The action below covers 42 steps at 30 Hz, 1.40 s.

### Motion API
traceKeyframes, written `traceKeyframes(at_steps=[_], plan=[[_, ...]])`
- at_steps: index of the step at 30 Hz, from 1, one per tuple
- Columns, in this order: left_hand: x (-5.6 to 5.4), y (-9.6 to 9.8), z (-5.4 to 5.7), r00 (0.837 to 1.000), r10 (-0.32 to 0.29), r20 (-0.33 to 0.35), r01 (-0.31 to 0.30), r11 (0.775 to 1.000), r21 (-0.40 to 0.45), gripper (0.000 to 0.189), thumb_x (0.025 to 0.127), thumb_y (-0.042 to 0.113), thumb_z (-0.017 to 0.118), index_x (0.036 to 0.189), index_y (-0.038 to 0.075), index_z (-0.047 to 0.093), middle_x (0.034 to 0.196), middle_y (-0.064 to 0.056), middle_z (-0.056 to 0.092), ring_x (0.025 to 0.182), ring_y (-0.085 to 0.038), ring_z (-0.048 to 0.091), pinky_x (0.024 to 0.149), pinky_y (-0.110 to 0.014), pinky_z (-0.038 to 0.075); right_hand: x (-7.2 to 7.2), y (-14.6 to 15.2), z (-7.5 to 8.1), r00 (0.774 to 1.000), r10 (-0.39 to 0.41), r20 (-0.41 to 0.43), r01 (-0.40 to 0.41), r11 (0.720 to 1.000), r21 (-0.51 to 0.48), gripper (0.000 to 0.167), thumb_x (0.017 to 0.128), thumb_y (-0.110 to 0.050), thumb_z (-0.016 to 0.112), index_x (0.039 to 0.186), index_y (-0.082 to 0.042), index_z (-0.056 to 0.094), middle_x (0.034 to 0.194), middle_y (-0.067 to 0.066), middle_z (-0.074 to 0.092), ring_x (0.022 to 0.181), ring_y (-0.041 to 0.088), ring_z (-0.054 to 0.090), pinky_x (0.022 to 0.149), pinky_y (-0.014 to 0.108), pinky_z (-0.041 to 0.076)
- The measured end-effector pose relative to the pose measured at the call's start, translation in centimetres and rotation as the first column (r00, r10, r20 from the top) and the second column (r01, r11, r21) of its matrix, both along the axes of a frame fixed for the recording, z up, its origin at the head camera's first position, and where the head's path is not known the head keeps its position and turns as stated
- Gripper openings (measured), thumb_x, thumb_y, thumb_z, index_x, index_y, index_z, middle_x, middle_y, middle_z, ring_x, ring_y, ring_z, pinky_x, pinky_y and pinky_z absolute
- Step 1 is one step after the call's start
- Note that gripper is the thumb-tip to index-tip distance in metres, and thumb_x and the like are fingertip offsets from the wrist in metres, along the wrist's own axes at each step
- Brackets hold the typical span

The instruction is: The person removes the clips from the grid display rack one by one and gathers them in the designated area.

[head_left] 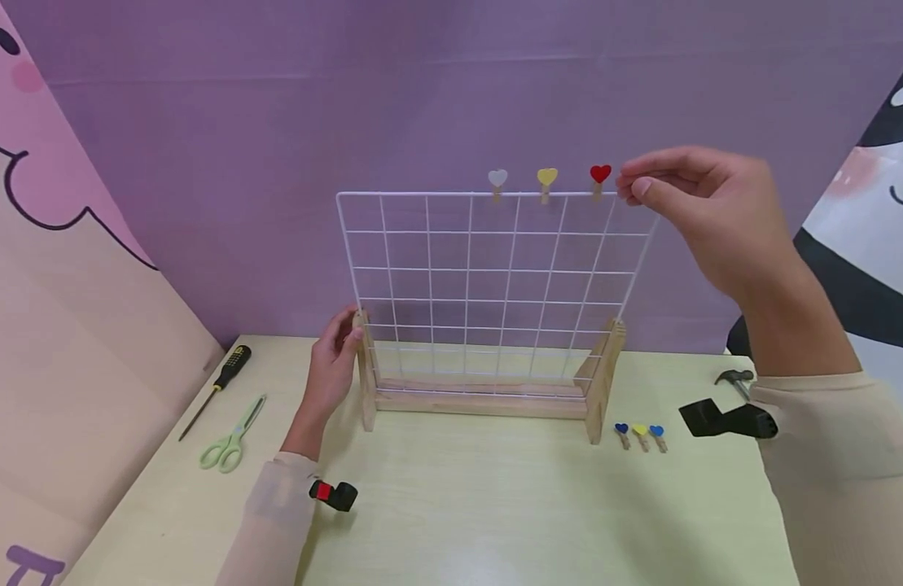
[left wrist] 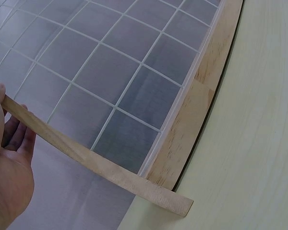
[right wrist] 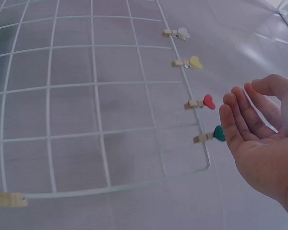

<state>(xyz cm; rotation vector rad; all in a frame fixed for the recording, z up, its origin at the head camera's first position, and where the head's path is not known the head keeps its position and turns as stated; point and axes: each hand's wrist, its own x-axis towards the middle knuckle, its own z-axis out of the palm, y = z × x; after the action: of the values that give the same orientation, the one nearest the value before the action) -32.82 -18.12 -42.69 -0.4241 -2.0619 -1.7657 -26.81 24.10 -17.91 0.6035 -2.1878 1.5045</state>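
Note:
A white wire grid (head_left: pixel 488 252) stands upright in a wooden stand (head_left: pixel 480 402). My left hand (head_left: pixel 332 362) grips the stand's left side post (left wrist: pixel 101 165), thumb on one face and fingers on the other. Along the grid's top wire are clipped small wooden clothespins with hearts: a white-heart clothespin (head_left: pixel 498 179), a yellow-heart clothespin (head_left: pixel 547 179) and a red-heart clothespin (head_left: pixel 600 177). Rightmost is a green-heart clothespin (right wrist: pixel 211 136), hidden in the head view behind my right hand (head_left: pixel 703 207). That hand is beside it with loosely bent fingers, pinching nothing.
Three more heart clothespins (head_left: pixel 641 436), dark blue, yellow and blue, lie right of the stand on the table (head_left: pixel 451 513). A hammer (head_left: pixel 735 379) lies behind the right forearm. At the left are a screwdriver (head_left: pixel 224 377) and green scissors (head_left: pixel 231 439). A purple backdrop (head_left: pixel 275 163) rises behind.

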Motion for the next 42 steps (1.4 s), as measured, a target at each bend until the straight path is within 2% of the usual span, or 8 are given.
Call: traceKeyframes(at_steps=[7,16,20,24,27,31,37,42], plan=[[0.1,-0.2,0.1,1.0,0.015,0.014,-0.015,1.0,-0.025,0.043,0.109,0.016,0.051,0.151,0.005,0.048,0.144,-0.02,0.059,0.119,-0.004,0.057,0.097,-0.008,0.047,-1.2,-1.6,2.3,0.998,-0.044,0.049,0.042,0.998,0.048,0.03,0.099,-0.024,0.07,0.124,-0.008,0.073,0.11,-0.005,0.077,0.107,0.011,0.068,0.091,0.009,0.048],[0.2,-0.5,0.1,0.999,0.029,0.018,-0.029,0.999,-0.019,0.043,0.109,0.015,0.051,0.151,0.006,0.047,0.144,-0.02,0.058,0.119,-0.007,0.056,0.097,-0.008,0.047,-2.8,-4.1,4.3,0.995,0.058,0.085,-0.056,0.998,-0.027,0.029,0.097,-0.019,0.072,0.123,-0.004,0.072,0.11,0.001,0.076,0.105,0.016,0.069,0.088,0.011,0.052],[0.0,-0.4,-0.1,1.0,0.008,0.011,-0.008,1.0,0.002,0.044,0.109,0.014,0.051,0.151,0.004,0.046,0.144,-0.022,0.057,0.119,-0.006,0.056,0.098,-0.008,0.048,-3.3,-5.1,4.6,0.991,0.076,0.112,-0.074,0.997,-0.02,0.029,0.096,-0.019,0.074,0.122,-0.006,0.073,0.11,-0.001,0.077,0.109,0.017,0.066,0.076,0.016,0.054],[-0.2,-0.2,-0.2,1.0,-0.014,0.0,0.014,1.0,0.007,0.044,0.109,0.013,0.052,0.151,0.002,0.046,0.144,-0.025,0.057,0.12,-0.004,0.057,0.099,-0.008,0.047,-3.9,-5.8,4.9,0.986,0.071,0.148,-0.07,0.997,-0.013,0.028,0.094,-0.02,0.076,0.119,-0.008,0.074,0.106,-0.005,0.078,0.106,0.015,0.066,0.057,0.023,0.047],[-0.3,-0.1,-0.1,1.0,-0.007,-0.007,0.007,1.0,-0.004,0.043,0.109,0.014,0.052,0.15,0.003,0.047,0.144,-0.023,0.058,0.12,-0.006,0.057,0.099,-0.009,0.047,-4.4,-6.5,4.9,0.984,0.086,0.156,-0.085,0.996,-0.014,0.029,0.093,-0.019,0.078,0.118,-0.007,0.074,0.105,-0.006,0.078,0.103,0.013,0.068,0.064,0.019,0.052],[-0.2,-0.1,-0.1,1.0,0.005,-0.011,-0.005,1.0,-0.009,0.042,0.109,0.014,0.052,0.15,0.004,0.048,0.143,-0.021,0.059,0.12,-0.01,0.057,0.098,-0.009,0.048,-4.8,-7.7,4.7,0.982,0.11,0.154,-0.113,0.994,0.009,0.03,0.093,-0.016,0.077,0.12,-0.004,0.072,0.106,-0.005,0.077,0.103,0.012,0.07,0.086,0.012,0.053],[-0.2,-0.1,-0.1,1.0,-0.004,-0.001,0.004,1.0,-0.013,0.043,0.109,0.015,0.051,0.15,0.002,0.047,0.144,-0.024,0.058,0.122,-0.011,0.057,0.098,-0.008,0.047,-5.0,-8.8,4.1,0.988,0.086,0.131,-0.097,0.992,0.079,0.026,0.095,-0.013,0.073,0.12,-0.003,0.072,0.103,-0.008,0.076,0.101,0.01,0.069,0.083,0.011,0.053],[0.0,-0.1,0.1,1.0,0.003,-0.002,-0.003,1.0,-0.018,0.043,0.109,0.015,0.052,0.15,0.003,0.048,0.142,-0.02,0.06,0.121,-0.015,0.057,0.097,-0.009,0.048,-5.1,-9.3,3.6,0.989,0.053,0.136,-0.071,0.989,0.132,0.024,0.096,-0.014,0.071,0.119,-0.005,0.073,0.101,-0.01,0.075,0.099,0.012,0.067,0.077,0.014,0.053]])
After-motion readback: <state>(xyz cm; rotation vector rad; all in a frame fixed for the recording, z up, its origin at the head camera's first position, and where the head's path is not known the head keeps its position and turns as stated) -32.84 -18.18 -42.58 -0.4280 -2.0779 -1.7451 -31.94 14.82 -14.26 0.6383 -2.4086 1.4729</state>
